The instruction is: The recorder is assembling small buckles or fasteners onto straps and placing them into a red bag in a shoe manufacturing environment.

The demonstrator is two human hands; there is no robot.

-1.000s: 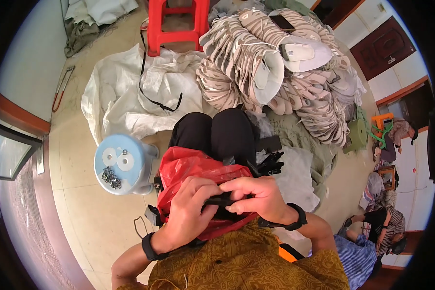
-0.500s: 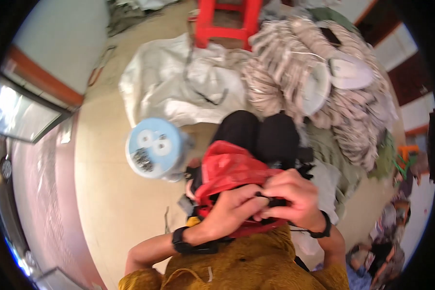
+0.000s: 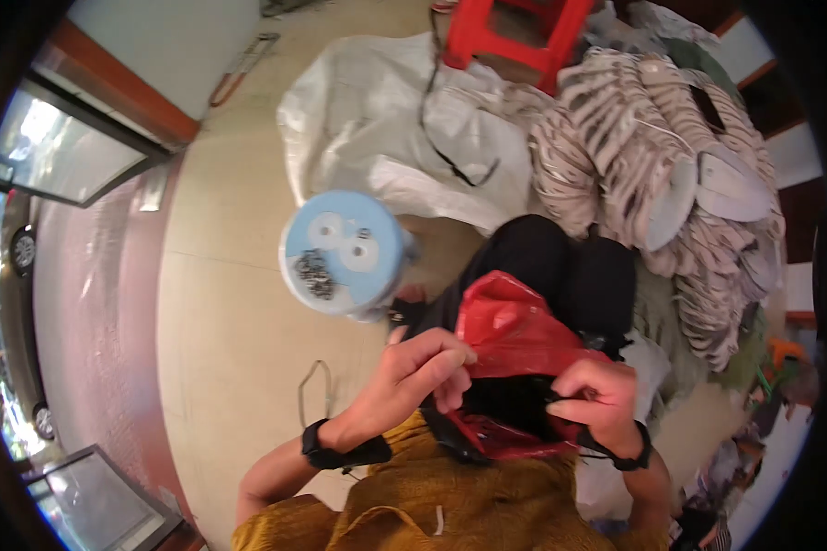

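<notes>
On my lap lies a red plastic bag [image 3: 515,340], its mouth spread and its inside dark with black contents [image 3: 510,404] whose kind I cannot make out. My left hand [image 3: 424,367] is over the bag's left edge with its fingers curled and thumb pressed in; whatever they may hold is hidden. At the right side of the mouth, my right hand [image 3: 599,397] is closed in a pinch. A small dark bit shows at its fingertips, too small to name. Both wrists wear black bands.
Left of my knees stands a blue round stool [image 3: 377,253] with a heap of small metal pieces [image 3: 315,274] on it. Beyond are a white sack [image 3: 358,101] with a black strap and a red stool [image 3: 515,41]. Large bundles of beige strips [image 3: 616,119] fill the right.
My hands were together over the bag and are now apart, the left gone leftward. The bag's dark opening shows between them. The whole view has shifted.
</notes>
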